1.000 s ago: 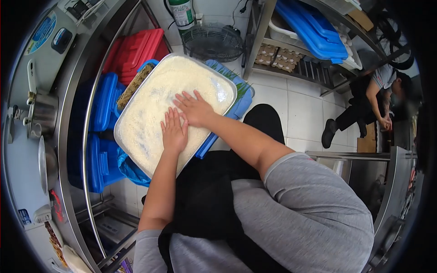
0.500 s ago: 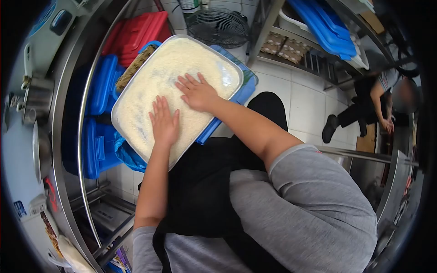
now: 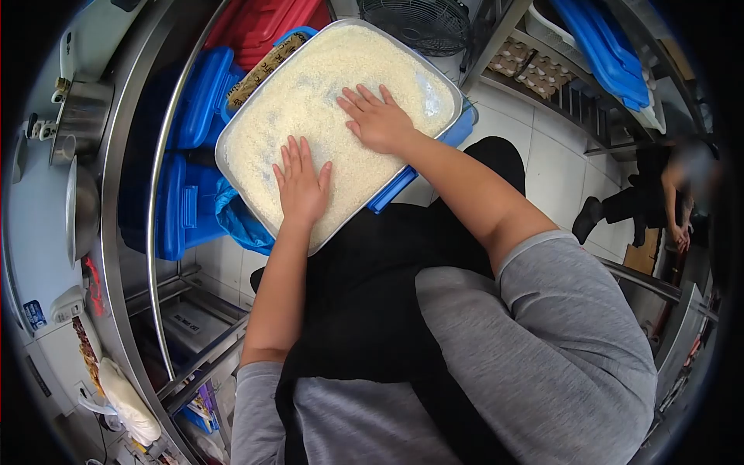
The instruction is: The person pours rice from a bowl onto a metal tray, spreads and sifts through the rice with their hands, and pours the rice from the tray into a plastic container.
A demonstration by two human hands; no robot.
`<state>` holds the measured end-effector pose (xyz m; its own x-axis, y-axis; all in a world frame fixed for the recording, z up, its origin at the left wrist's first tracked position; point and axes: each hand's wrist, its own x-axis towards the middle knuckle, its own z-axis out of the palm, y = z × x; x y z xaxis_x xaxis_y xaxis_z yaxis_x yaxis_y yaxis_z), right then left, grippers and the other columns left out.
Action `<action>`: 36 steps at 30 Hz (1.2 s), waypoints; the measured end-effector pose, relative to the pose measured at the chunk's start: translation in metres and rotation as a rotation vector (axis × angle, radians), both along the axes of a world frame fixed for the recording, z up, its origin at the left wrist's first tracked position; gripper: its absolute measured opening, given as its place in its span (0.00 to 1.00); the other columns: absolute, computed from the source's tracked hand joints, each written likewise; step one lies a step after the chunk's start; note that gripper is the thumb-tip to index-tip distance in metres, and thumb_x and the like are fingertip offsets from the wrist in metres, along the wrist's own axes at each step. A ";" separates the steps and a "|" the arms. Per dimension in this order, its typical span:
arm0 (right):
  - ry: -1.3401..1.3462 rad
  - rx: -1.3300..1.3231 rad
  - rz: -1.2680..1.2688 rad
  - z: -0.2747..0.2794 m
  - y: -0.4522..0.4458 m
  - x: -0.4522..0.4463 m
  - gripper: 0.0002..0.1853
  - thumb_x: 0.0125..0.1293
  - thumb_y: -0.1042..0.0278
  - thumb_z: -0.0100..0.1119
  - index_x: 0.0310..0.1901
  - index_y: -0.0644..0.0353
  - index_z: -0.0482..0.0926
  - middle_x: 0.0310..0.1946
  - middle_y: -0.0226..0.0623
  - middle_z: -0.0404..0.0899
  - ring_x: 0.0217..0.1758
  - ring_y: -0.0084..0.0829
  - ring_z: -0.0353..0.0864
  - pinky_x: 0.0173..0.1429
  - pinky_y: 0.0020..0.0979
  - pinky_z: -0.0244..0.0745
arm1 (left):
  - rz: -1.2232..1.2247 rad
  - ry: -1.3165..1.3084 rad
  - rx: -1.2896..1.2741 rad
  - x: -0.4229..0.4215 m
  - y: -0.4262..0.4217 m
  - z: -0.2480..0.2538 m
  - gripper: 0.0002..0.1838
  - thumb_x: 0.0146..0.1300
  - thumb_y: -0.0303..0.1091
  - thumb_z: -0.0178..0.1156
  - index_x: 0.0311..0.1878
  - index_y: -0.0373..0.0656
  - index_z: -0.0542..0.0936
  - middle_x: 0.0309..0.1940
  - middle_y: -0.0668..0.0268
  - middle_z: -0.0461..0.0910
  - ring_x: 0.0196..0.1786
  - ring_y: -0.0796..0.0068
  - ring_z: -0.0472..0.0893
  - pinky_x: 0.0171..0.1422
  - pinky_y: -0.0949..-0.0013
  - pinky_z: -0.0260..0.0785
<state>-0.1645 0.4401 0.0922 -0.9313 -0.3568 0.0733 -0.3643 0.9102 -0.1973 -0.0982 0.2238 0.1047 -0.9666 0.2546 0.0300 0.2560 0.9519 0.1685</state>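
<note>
A large metal tray (image 3: 222,159) holds a broad layer of pale crumbs (image 3: 333,70), with thin patches where the tray's bottom shows through. My left hand (image 3: 302,186) lies flat on the crumbs in the lower part of the tray, fingers stretched out and a little apart. Further right and higher up, my right hand (image 3: 378,122) presses palm down on the crumbs, its fingers spread. The two hands are apart from each other. Beneath the tray, part of a blue container (image 3: 393,190) sticks out at the near edge.
Blue bins (image 3: 186,205) and a red lid (image 3: 263,25) stand left, beside a steel rail (image 3: 159,155). A black fan (image 3: 418,23) is at the back. Egg trays (image 3: 542,70) fill a shelf at right. Another person's hands (image 3: 680,235) show at far right.
The view has shifted, so the tray and surroundings appear higher and mostly further right. Both hands stay flat on the crumbs with little visible movement across the tray.
</note>
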 end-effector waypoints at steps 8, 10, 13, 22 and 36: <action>0.039 -0.065 0.025 0.002 -0.013 -0.003 0.29 0.76 0.50 0.36 0.75 0.49 0.55 0.78 0.33 0.50 0.81 0.38 0.46 0.80 0.53 0.39 | 0.065 0.004 -0.022 0.002 -0.011 -0.004 0.39 0.72 0.56 0.45 0.77 0.40 0.52 0.79 0.53 0.47 0.80 0.52 0.46 0.80 0.43 0.33; 0.037 -0.106 0.045 -0.001 -0.031 0.002 0.29 0.76 0.50 0.37 0.75 0.49 0.56 0.78 0.34 0.50 0.81 0.38 0.46 0.80 0.53 0.39 | 0.063 0.015 -0.023 0.000 -0.012 -0.005 0.39 0.72 0.56 0.45 0.77 0.40 0.52 0.79 0.53 0.48 0.80 0.52 0.47 0.80 0.43 0.34; 0.031 -0.128 0.159 -0.008 -0.057 0.009 0.30 0.75 0.50 0.41 0.75 0.49 0.57 0.78 0.35 0.51 0.81 0.38 0.47 0.80 0.53 0.41 | 0.053 0.022 -0.030 0.005 -0.013 -0.006 0.39 0.72 0.56 0.45 0.77 0.40 0.53 0.78 0.53 0.48 0.80 0.52 0.47 0.80 0.43 0.34; 0.044 0.084 0.025 0.005 -0.030 -0.031 0.30 0.76 0.48 0.37 0.76 0.45 0.54 0.80 0.30 0.45 0.82 0.37 0.42 0.80 0.55 0.34 | 0.068 -0.018 -0.017 0.003 -0.013 -0.005 0.40 0.72 0.56 0.44 0.77 0.40 0.51 0.79 0.51 0.46 0.80 0.49 0.45 0.79 0.42 0.35; 0.069 0.032 -0.032 -0.002 -0.010 -0.023 0.30 0.76 0.48 0.37 0.76 0.45 0.55 0.79 0.30 0.48 0.82 0.37 0.44 0.80 0.53 0.38 | 0.102 0.024 0.027 0.001 -0.009 -0.001 0.43 0.71 0.59 0.46 0.77 0.38 0.51 0.78 0.51 0.47 0.80 0.53 0.47 0.80 0.45 0.35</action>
